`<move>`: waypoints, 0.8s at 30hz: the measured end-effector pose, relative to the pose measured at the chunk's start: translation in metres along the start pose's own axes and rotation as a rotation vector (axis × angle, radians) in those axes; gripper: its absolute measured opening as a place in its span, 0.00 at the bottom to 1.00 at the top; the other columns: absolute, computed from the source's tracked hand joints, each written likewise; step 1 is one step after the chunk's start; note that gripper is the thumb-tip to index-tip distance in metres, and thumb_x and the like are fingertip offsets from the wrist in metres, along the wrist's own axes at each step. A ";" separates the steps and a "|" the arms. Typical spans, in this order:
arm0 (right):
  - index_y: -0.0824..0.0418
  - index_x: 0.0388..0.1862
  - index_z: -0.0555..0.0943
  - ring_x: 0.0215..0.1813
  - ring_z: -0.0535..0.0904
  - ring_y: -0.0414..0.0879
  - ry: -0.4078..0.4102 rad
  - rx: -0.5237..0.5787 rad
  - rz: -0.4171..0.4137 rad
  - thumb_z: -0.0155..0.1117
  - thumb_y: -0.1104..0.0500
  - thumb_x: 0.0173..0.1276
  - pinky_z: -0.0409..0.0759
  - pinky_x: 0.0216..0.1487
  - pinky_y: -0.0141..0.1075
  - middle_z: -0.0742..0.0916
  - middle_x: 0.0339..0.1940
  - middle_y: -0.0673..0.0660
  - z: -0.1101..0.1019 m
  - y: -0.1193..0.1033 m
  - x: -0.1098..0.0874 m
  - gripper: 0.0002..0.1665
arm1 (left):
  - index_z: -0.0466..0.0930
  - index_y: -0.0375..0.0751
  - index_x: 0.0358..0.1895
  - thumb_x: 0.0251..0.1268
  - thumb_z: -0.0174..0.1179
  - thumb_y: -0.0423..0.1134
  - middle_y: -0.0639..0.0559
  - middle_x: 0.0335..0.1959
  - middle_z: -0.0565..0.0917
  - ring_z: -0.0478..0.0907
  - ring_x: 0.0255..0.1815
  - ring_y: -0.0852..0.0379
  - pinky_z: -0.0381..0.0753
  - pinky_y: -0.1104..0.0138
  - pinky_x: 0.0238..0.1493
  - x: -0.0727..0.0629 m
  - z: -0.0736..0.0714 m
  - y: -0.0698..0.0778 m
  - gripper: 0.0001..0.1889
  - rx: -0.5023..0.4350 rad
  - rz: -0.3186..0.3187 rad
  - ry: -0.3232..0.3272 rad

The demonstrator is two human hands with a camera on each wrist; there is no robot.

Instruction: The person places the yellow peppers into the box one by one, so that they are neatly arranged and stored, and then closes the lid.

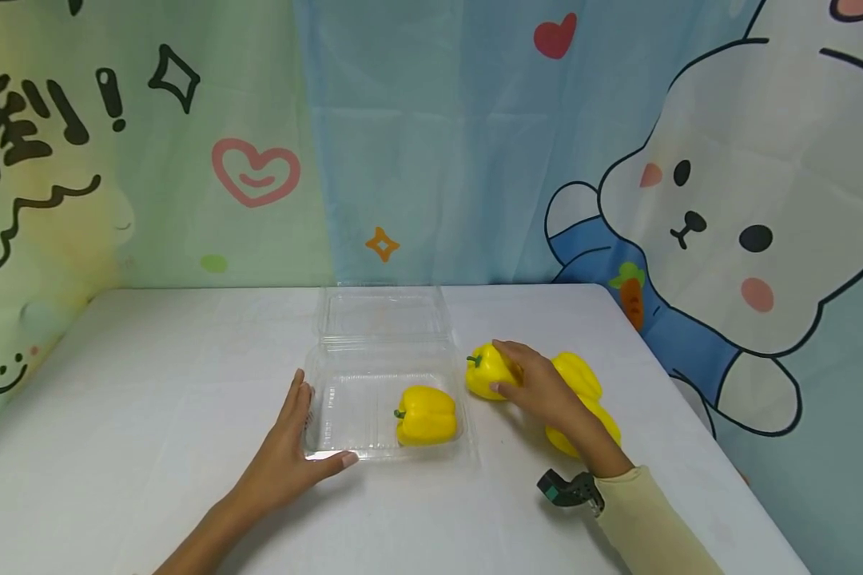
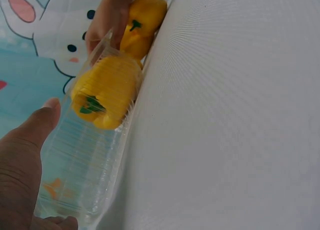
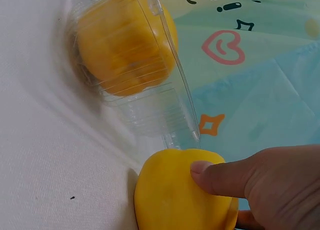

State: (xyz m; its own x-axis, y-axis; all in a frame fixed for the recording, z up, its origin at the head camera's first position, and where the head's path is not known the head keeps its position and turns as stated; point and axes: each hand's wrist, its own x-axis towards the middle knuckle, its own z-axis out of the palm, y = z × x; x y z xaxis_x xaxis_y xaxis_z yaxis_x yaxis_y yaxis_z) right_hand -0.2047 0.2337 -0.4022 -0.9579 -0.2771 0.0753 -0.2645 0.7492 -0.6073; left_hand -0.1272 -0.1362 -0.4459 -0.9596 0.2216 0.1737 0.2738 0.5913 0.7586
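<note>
A clear plastic clamshell box (image 1: 359, 415) lies with its lid (image 1: 384, 311) folded back. One yellow bell pepper (image 1: 427, 415) sits in its right part, stem to the left. My left hand (image 1: 288, 455) is at the box's front left corner, fingers straight along the left side and thumb by the front edge. Just right of the box, my right hand (image 1: 539, 383) grips another yellow bell pepper (image 1: 487, 371) between thumb and fingers; the right wrist view shows the thumb pressed on that pepper (image 3: 175, 195).
More yellow bell peppers (image 1: 577, 374) lie on the white table (image 1: 151, 399) right of the held one, partly hidden by my right forearm. A black wrist device (image 1: 571, 487) is on my right wrist. A printed curtain (image 1: 431, 144) hangs behind the table.
</note>
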 end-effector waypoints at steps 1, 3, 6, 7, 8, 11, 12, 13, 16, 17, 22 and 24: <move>0.64 0.73 0.64 0.71 0.63 0.61 0.002 -0.002 -0.009 0.69 0.64 0.64 0.60 0.69 0.55 0.70 0.70 0.65 0.000 0.000 0.000 0.41 | 0.39 0.31 0.77 0.49 0.71 0.63 0.53 0.79 0.32 0.44 0.76 0.39 0.54 0.41 0.68 0.000 0.000 0.000 0.64 -0.001 0.001 0.002; 0.64 0.73 0.64 0.70 0.64 0.61 0.005 -0.010 -0.023 0.69 0.64 0.64 0.60 0.69 0.55 0.71 0.70 0.65 -0.001 -0.001 0.000 0.41 | 0.38 0.32 0.77 0.49 0.71 0.63 0.53 0.79 0.32 0.44 0.76 0.39 0.54 0.41 0.68 0.001 0.000 0.000 0.64 -0.002 0.003 0.003; 0.65 0.73 0.64 0.70 0.64 0.61 0.004 -0.010 -0.029 0.69 0.64 0.64 0.60 0.69 0.55 0.71 0.69 0.66 -0.001 -0.001 0.001 0.40 | 0.38 0.32 0.77 0.48 0.71 0.63 0.54 0.79 0.32 0.44 0.76 0.39 0.54 0.41 0.68 0.001 0.000 0.000 0.65 -0.003 0.003 0.002; 0.65 0.73 0.64 0.70 0.64 0.61 0.002 -0.008 -0.028 0.69 0.64 0.64 0.60 0.69 0.55 0.71 0.69 0.66 -0.001 -0.001 0.001 0.40 | 0.39 0.31 0.77 0.48 0.71 0.63 0.54 0.79 0.32 0.44 0.76 0.39 0.54 0.41 0.68 0.001 0.000 0.000 0.65 -0.004 0.002 0.002; 0.66 0.73 0.64 0.70 0.65 0.61 0.002 -0.006 -0.026 0.69 0.64 0.64 0.60 0.69 0.55 0.71 0.69 0.66 -0.001 0.000 0.001 0.40 | 0.39 0.31 0.77 0.48 0.71 0.63 0.54 0.79 0.32 0.44 0.76 0.39 0.54 0.41 0.68 0.001 0.000 0.000 0.65 -0.002 0.002 0.002; 0.66 0.73 0.63 0.70 0.65 0.61 0.004 -0.007 -0.020 0.69 0.64 0.64 0.60 0.69 0.55 0.71 0.69 0.66 -0.001 -0.001 0.001 0.40 | 0.39 0.31 0.77 0.47 0.72 0.63 0.54 0.79 0.32 0.44 0.76 0.39 0.54 0.41 0.68 0.001 0.000 -0.001 0.65 -0.003 -0.004 0.002; 0.66 0.73 0.63 0.70 0.65 0.61 0.006 -0.009 -0.016 0.69 0.64 0.64 0.61 0.69 0.54 0.71 0.69 0.66 -0.001 -0.001 0.001 0.40 | 0.39 0.31 0.77 0.47 0.71 0.63 0.55 0.79 0.32 0.44 0.76 0.40 0.54 0.41 0.68 0.001 0.000 -0.001 0.65 -0.005 -0.009 0.001; 0.67 0.73 0.63 0.70 0.65 0.61 0.008 -0.013 -0.018 0.68 0.64 0.65 0.61 0.69 0.55 0.71 0.69 0.66 -0.001 -0.001 0.001 0.40 | 0.39 0.31 0.77 0.47 0.71 0.64 0.56 0.79 0.31 0.44 0.76 0.40 0.54 0.42 0.68 0.001 0.000 -0.001 0.65 -0.008 -0.012 0.000; 0.66 0.74 0.63 0.70 0.65 0.61 0.007 -0.015 -0.003 0.68 0.63 0.65 0.61 0.69 0.54 0.71 0.69 0.66 -0.001 -0.002 0.001 0.40 | 0.38 0.32 0.77 0.47 0.71 0.64 0.57 0.79 0.31 0.43 0.77 0.41 0.54 0.42 0.68 0.000 0.000 -0.001 0.65 -0.015 -0.020 -0.004; 0.66 0.74 0.62 0.70 0.65 0.61 0.003 -0.014 -0.001 0.68 0.63 0.66 0.61 0.69 0.55 0.71 0.70 0.66 -0.001 -0.002 0.001 0.40 | 0.39 0.32 0.77 0.47 0.71 0.64 0.57 0.79 0.31 0.43 0.77 0.41 0.54 0.42 0.68 0.000 0.000 -0.001 0.65 -0.016 -0.020 -0.003; 0.66 0.74 0.62 0.70 0.65 0.60 0.010 -0.010 -0.006 0.68 0.63 0.66 0.61 0.68 0.54 0.71 0.70 0.65 0.000 -0.003 0.000 0.40 | 0.39 0.30 0.77 0.47 0.71 0.64 0.55 0.79 0.31 0.43 0.77 0.40 0.53 0.41 0.68 0.001 -0.001 -0.002 0.65 -0.013 -0.009 -0.003; 0.67 0.73 0.62 0.70 0.65 0.61 0.024 -0.014 -0.014 0.67 0.64 0.66 0.61 0.68 0.55 0.70 0.70 0.66 0.000 -0.003 0.000 0.40 | 0.39 0.31 0.77 0.47 0.71 0.64 0.55 0.79 0.31 0.43 0.77 0.40 0.53 0.41 0.68 0.001 -0.001 -0.002 0.65 -0.013 -0.001 -0.002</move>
State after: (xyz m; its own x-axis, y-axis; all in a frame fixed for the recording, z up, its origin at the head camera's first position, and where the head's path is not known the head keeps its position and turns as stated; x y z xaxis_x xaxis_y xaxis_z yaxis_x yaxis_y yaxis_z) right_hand -0.2040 0.2309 -0.4006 -0.9563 -0.2737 0.1028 -0.2797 0.7539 -0.5945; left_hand -0.1292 -0.1381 -0.4462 -0.9598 0.2221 0.1716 0.2717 0.5814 0.7670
